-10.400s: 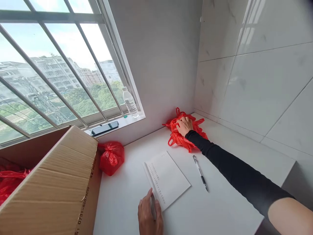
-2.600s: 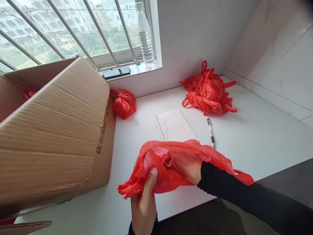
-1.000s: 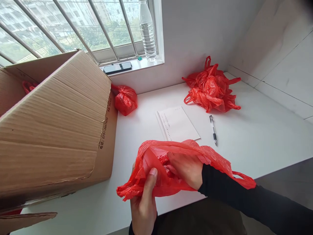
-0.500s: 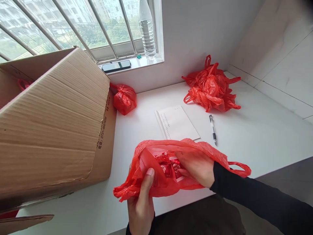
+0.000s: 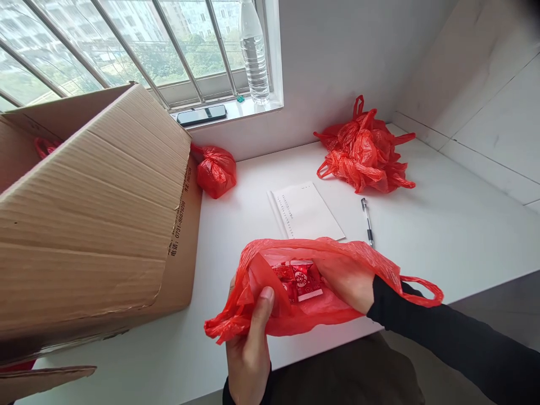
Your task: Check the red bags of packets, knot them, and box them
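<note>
A red plastic bag (image 5: 295, 327) is held with its mouth spread wide over the front of the table. My left hand (image 5: 253, 343) grips the bag's left side, thumb pressed on the near rim and fingers behind the film. Inside lie several red wrapped packets (image 5: 306, 280) with white print. My right hand (image 5: 348, 281) reaches into the bag from the right, beside the packets; its fingers are hidden by the plastic. One bag handle loops over my right sleeve.
A large cardboard box (image 5: 105, 219) stands open at the left. A tied red bag (image 5: 216, 172) sits beside it. Behind are a notebook (image 5: 307, 212), a pen (image 5: 367, 222) and a heap of red bags (image 5: 365, 149). A phone (image 5: 202, 115) and water bottle (image 5: 255, 62) rest on the sill.
My right hand has moved off the packets, deeper into the bag's right side. A packet shows more fully now. My left hand and the bag have shifted slightly right.
</note>
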`<state>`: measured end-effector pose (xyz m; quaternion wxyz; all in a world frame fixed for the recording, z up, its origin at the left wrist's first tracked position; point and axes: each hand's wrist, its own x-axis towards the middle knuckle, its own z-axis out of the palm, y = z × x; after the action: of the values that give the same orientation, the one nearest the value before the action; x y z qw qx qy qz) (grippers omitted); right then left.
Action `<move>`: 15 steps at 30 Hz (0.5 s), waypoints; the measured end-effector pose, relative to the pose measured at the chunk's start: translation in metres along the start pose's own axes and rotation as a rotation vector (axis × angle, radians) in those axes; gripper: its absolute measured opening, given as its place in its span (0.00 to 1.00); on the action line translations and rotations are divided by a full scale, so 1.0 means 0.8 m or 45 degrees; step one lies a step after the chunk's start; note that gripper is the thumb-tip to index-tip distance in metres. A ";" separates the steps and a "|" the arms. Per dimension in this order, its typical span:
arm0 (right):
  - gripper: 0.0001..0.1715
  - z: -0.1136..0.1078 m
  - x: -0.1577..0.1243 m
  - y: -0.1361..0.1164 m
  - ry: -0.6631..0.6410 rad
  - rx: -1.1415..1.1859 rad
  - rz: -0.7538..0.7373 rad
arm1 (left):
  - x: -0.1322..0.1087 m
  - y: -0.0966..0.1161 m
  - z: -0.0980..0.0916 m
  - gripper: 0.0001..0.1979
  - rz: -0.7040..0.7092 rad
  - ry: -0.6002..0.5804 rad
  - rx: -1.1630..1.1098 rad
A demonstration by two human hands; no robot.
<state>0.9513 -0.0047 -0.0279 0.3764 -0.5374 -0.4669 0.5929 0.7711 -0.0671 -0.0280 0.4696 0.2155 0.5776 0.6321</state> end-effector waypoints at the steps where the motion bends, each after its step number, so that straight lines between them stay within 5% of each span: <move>1: 0.16 0.000 -0.002 -0.001 -0.033 0.047 0.026 | 0.001 0.000 0.000 0.20 0.007 -0.006 0.011; 4: 0.13 -0.002 -0.007 -0.001 -0.101 -0.149 -0.123 | 0.001 0.001 0.000 0.20 0.030 -0.036 0.026; 9: 0.13 -0.002 -0.009 -0.003 -0.145 -1.207 -0.595 | 0.003 -0.002 -0.002 0.20 0.048 -0.041 0.050; 12: 0.12 0.001 -0.025 -0.027 -0.210 -1.341 -0.643 | 0.005 -0.003 -0.009 0.20 0.030 -0.025 0.133; 15: 0.14 -0.006 -0.059 -0.064 -0.274 -1.543 -0.929 | 0.004 0.010 -0.013 0.23 0.080 -0.043 0.264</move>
<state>0.9599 -0.0340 0.0347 0.1380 -0.4000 -0.8987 0.1154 0.7585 -0.0693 -0.0241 0.4344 0.2916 0.6246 0.5797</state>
